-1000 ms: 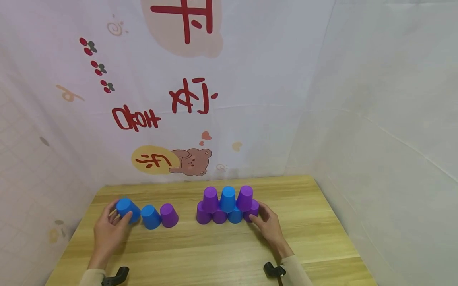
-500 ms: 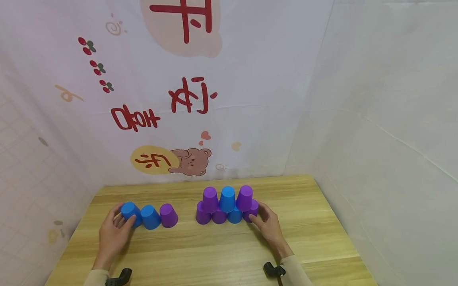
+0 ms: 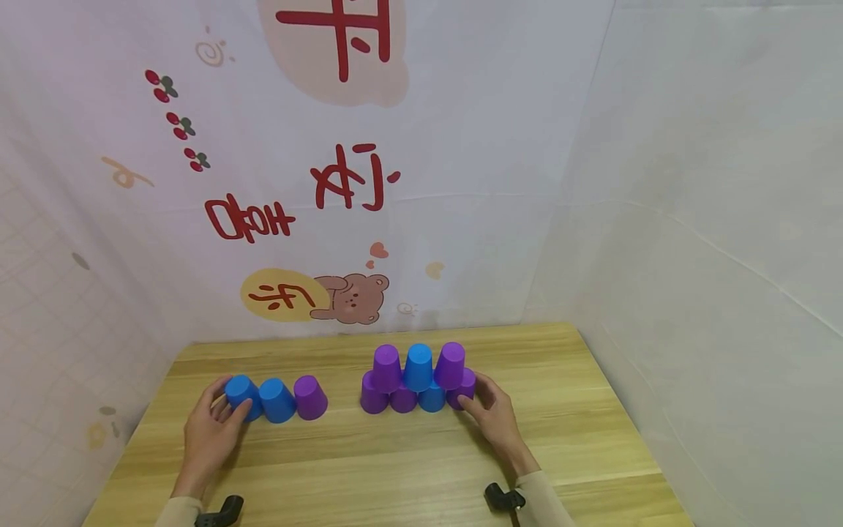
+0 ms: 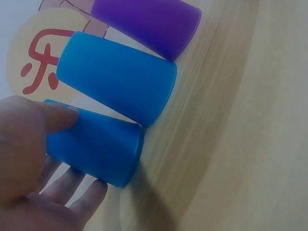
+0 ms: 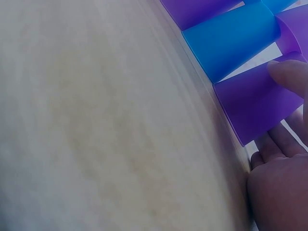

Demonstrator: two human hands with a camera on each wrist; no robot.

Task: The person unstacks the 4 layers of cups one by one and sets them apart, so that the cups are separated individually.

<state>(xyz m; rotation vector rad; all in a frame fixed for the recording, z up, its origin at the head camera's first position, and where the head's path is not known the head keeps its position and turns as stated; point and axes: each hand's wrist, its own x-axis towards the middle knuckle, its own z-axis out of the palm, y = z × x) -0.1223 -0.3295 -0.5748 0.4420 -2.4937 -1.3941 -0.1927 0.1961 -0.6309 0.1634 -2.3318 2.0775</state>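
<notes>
At the left end of a short row, my left hand (image 3: 209, 435) grips an upside-down blue cup (image 4: 98, 144), thumb on the near side and fingers round the outer side. Its rim is on the table, touching the neighbouring blue cup (image 3: 277, 400). A purple cup (image 3: 311, 397) ends that row on the right. My right hand (image 3: 498, 422) holds the rightmost bottom purple cup (image 5: 257, 98) of a two-level stack between thumb and fingers. Beside that cup in the bottom level is a blue cup (image 5: 231, 41). A purple cup (image 3: 451, 366) rests above them.
The stack's top level also has a blue cup (image 3: 418, 368) and a purple cup (image 3: 387, 368), over more purple cups (image 3: 374, 395). All stand on a wooden table (image 3: 369, 476) against a printed white cloth (image 3: 487, 241). A gap separates row and stack.
My left hand has brought the tilted blue cup down and rightward, standing it against the other blue cup. The right hand and the stack have stayed in place.
</notes>
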